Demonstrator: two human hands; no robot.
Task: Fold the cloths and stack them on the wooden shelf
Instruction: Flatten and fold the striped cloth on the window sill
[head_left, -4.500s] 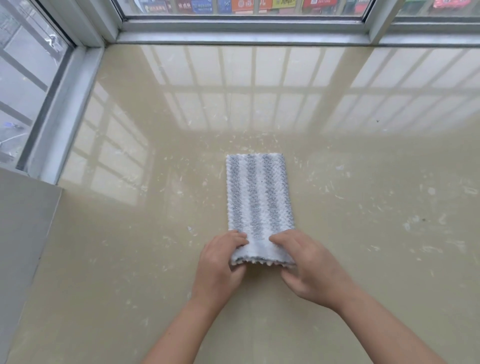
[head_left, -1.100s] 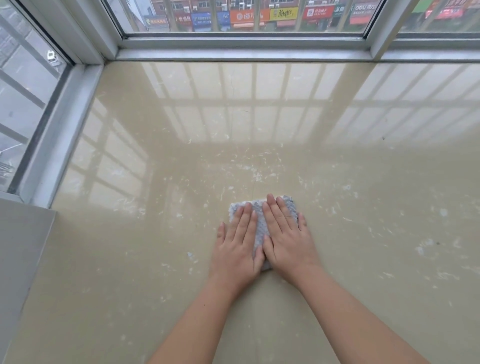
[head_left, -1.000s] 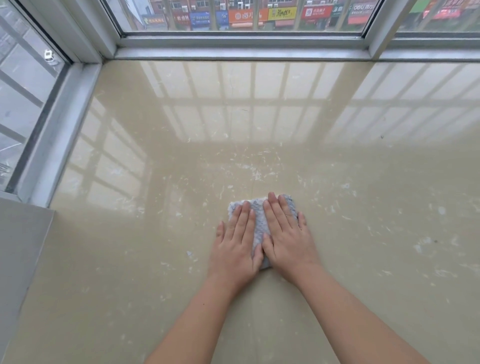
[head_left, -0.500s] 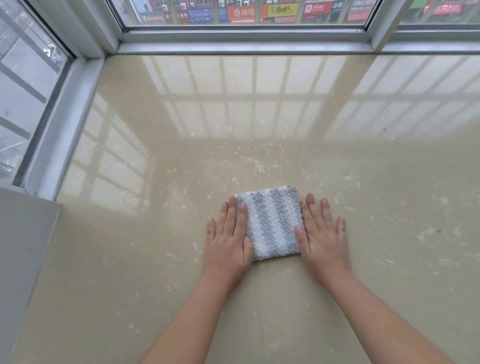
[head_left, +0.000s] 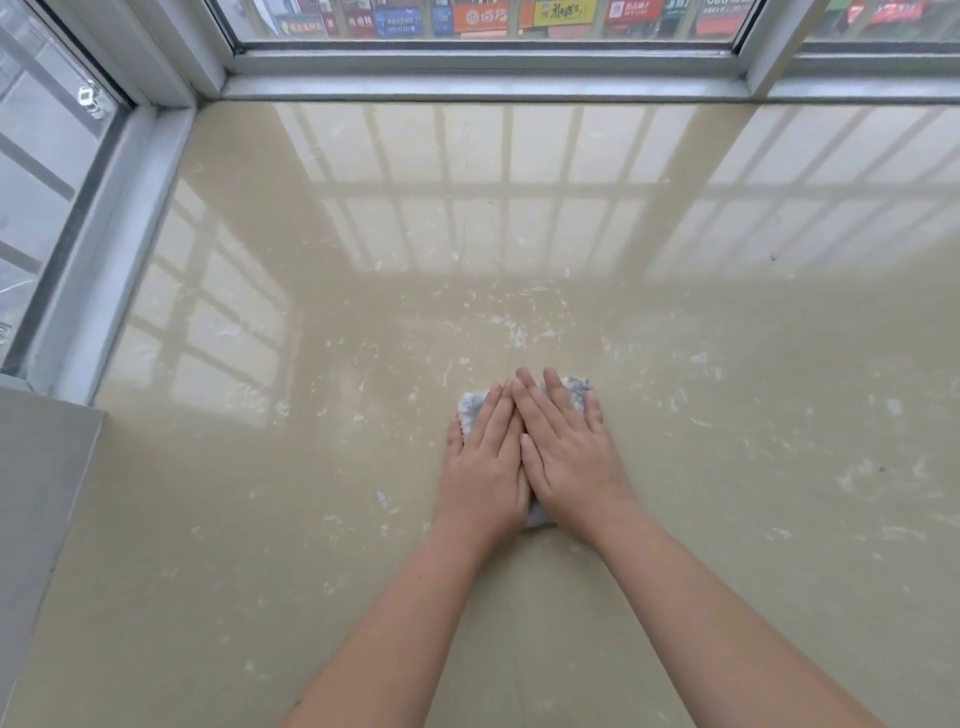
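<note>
A small folded cloth with grey and white stripes lies flat on the glossy beige surface. My left hand and my right hand lie side by side on top of it, fingers straight and together, palms pressing down. They cover nearly all of the cloth; only its far corners and a bit of its near edge show. No wooden shelf is in view.
Aluminium window frames run along the far edge and the left edge of the surface. A grey wall block stands at the near left. White flecks speckle the beige surface around the cloth.
Half a second ago my hands lay flat either side of the cloth, leaving its striped top showing. Both have slid inward and now press on top of it, touching each other.
</note>
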